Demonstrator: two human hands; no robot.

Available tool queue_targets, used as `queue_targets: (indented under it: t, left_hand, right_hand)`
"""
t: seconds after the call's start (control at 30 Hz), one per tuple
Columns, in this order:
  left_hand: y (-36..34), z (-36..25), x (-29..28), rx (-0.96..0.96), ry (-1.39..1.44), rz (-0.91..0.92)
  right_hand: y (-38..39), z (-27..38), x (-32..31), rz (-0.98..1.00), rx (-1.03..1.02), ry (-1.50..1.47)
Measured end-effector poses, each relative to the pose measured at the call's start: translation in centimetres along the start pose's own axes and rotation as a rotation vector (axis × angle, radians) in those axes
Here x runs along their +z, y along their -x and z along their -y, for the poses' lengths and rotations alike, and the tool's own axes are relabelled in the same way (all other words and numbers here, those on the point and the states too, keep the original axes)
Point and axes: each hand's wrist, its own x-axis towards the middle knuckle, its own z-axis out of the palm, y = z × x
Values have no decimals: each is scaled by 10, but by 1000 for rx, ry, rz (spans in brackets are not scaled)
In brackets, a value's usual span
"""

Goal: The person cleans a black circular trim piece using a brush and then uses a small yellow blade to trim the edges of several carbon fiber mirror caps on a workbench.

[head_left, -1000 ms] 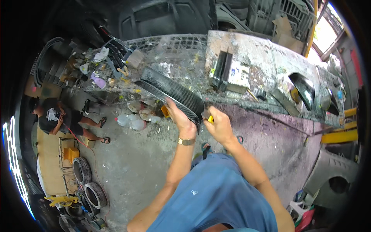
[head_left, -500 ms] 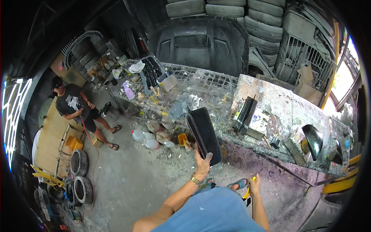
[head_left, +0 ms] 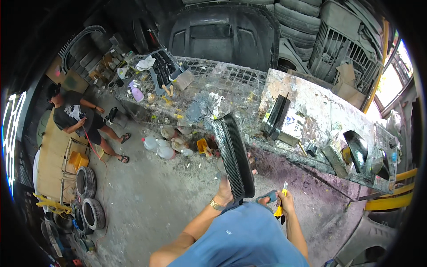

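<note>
Carbon-fibre panel (head_left: 233, 155) rises from the left hand (head_left: 224, 193), clenched on its lower end (long axis toward upper left); right hand (head_left: 284, 202) grips a yellow knife (head_left: 280, 209) lower right.

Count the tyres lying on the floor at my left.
2: one tyre beside the orange crate, another tyre just below it. More may be hidden in the dark clutter at the picture's lower left rim.
</note>
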Motion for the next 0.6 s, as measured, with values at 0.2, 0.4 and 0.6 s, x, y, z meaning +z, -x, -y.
queue_targets:
  t: [0.2,0.4,0.6]
  left_hand:
    - [1,6,2,-29,312,10]
    - [-20,5,-11,11,255,67]
    - [-39,0,3,63,359,57]
  right_hand:
    - [15,6,-3,39,9,-4]
    - [20,35,17,77,-71,-32]
    - [19,95,84,558,10,-314]
